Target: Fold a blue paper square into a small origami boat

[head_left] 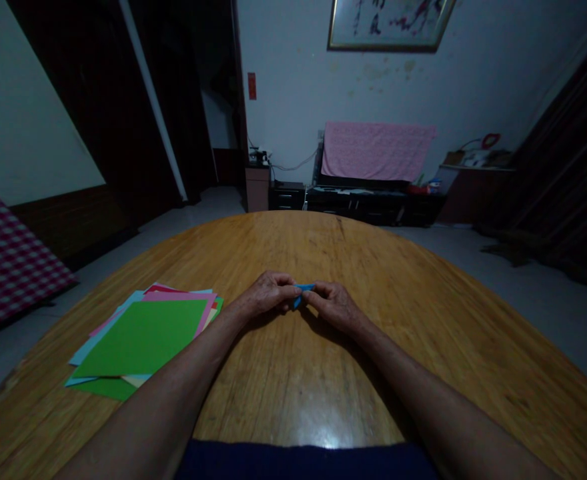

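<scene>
A small piece of folded blue paper (298,299) is pinched between my two hands, just above the middle of the wooden table. My left hand (269,293) closes on its left side, thumb on top. On the right side, my right hand (334,305) grips it with thumb and fingers pressed together. Much of the paper is hidden behind my fingers, so its full folded shape cannot be made out. Left of my left forearm lies a loose stack of coloured paper sheets (146,337), a green one on top with pink, light blue and red edges showing.
The round wooden table (373,260) spreads out around my hands, its far edge curving ahead. Beyond it stand a low black cabinet (368,205) and a screen-like shape under a pink cloth (378,150). A red checkered cloth (13,260) hangs at the far left.
</scene>
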The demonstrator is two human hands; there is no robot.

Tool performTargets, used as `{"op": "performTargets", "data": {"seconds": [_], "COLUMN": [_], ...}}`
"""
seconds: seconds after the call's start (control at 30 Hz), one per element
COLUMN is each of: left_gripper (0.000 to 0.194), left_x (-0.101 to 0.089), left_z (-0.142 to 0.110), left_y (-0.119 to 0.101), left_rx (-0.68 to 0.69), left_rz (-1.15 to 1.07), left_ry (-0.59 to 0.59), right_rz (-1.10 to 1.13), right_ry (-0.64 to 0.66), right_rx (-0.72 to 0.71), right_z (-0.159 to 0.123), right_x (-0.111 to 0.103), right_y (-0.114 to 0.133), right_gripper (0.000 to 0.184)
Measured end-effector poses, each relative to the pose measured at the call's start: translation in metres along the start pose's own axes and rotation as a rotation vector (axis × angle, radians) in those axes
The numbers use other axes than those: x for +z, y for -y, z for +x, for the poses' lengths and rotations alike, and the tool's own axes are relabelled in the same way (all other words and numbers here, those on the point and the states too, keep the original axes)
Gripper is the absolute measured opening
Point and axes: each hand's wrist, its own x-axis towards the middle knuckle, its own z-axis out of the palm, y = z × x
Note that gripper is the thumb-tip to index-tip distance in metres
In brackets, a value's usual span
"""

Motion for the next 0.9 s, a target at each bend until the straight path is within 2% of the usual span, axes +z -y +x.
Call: {"op": "performTargets", "data": {"seconds": [0.17, 0.47, 0.67, 0.77, 0.9], "left_gripper": [0.018, 0.018, 0.02, 0.018, 0.022], "left_x": [-0.0004, -0.0031, -0.0022, -0.0031, -0.005], "left_z": [-0.0005, 0.0, 0.0009, 0.0013, 0.0021], "left_y": [-0.0021, -0.0019, -0.0012, -0.0002, 0.0019], "left_rx": [-0.038, -0.05, -0.065, -0.063, -0.071], "left_rz": [0.023, 0.004, -0.012, -0.071, -0.205], "left_ry": [0.018, 0.032, 0.008, -0.004, -0.007], "right_rz": [-0.002, -0.066, -0.135, -0.086, 0.071], "right_ry": [-0.027, 0.043, -0.008, 0.011, 0.07], "right_rx": [0.012, -0.026, -0.025, -0.069, -0.149], "right_z": [0.0019, -0.0001, 0.0015, 0.0024, 0.0017], "right_x": [-0.0021, -0.0057, -0.0056, -0.0046, -0.0031], "right_y": [-0.005, 0.0009, -0.0004, -0.0007, 0.0012], "right_gripper": [0.021, 0.033, 0.033, 0.032, 0.019]}}
